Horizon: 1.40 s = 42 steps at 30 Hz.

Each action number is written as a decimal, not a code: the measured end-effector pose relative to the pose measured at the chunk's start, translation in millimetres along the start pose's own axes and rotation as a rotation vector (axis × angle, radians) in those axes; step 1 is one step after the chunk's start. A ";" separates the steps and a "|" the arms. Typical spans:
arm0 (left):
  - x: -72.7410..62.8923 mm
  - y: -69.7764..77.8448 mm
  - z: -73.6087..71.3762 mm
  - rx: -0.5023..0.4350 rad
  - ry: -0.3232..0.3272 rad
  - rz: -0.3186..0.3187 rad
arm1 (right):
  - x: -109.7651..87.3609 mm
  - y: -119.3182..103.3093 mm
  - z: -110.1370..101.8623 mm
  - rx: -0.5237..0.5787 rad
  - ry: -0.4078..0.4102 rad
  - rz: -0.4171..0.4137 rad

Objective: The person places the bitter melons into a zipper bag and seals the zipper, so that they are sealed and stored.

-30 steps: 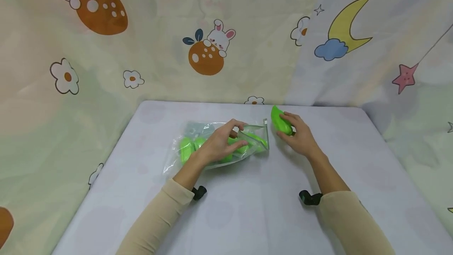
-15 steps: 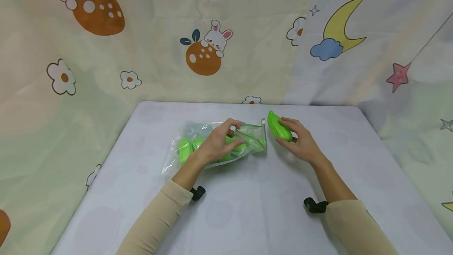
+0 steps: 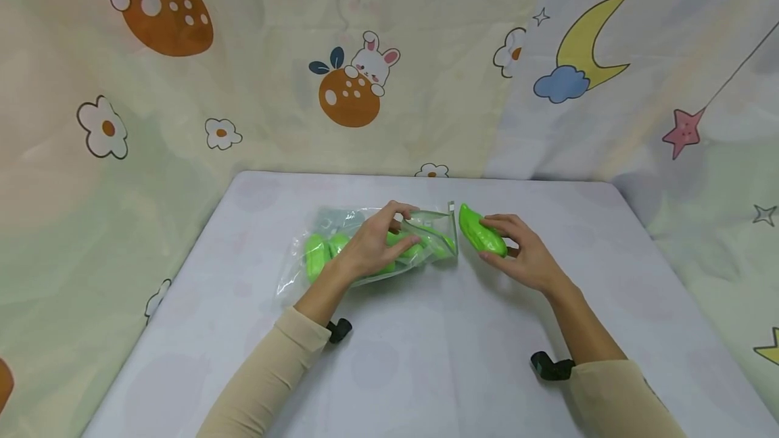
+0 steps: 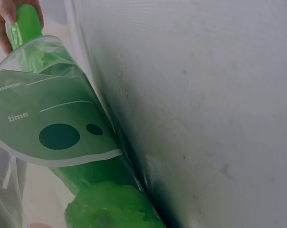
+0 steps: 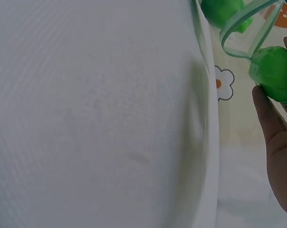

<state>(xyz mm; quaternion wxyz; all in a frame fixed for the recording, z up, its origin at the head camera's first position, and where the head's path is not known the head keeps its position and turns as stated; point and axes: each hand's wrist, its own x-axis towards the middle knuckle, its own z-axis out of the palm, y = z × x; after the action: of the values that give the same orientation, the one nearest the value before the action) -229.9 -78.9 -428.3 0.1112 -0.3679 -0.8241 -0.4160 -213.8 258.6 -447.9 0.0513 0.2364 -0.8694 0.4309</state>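
Observation:
A clear zip bag (image 3: 341, 219) lies on the table with several bright green pieces (image 3: 317, 255) inside. My left hand (image 3: 368, 245) grips the bag at its mouth, thumb and fingers at opposite edges, and the mouth gapes to the right. Just right of that mouth, my right hand (image 3: 528, 259) holds a glossy green vegetable-shaped piece (image 3: 481, 232) between thumb and fingers, its pointed end tilted up and left. In the left wrist view, the bag's green printed panel (image 4: 43, 107) reads "name" and "time". The right wrist view shows the held piece close to the bag's greenish rim (image 5: 238, 26).
The white-covered table (image 3: 395, 370) extends around the bag. Behind it hangs a cloth backdrop (image 3: 450, 86) printed with rabbits, flowers and a moon. Black wrist cameras sit beside the left cuff (image 3: 339, 331) and right cuff (image 3: 551, 366).
My right hand has come down and toward me with the green piece, whose pointed end has lowered beside the bag's mouth. My left hand keeps its hold on the bag.

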 end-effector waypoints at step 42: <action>-0.1 2.0 4.6 0.034 -0.040 0.016 | 24.1 -5.5 27.4 0.098 -0.093 0.059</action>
<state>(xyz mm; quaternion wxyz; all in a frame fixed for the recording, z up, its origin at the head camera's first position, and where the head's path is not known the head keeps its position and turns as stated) -228.0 -74.7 -430.1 0.1041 -0.3807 -0.8303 -0.3934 -229.4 225.7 -453.9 -0.0136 0.2325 -0.8554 0.4627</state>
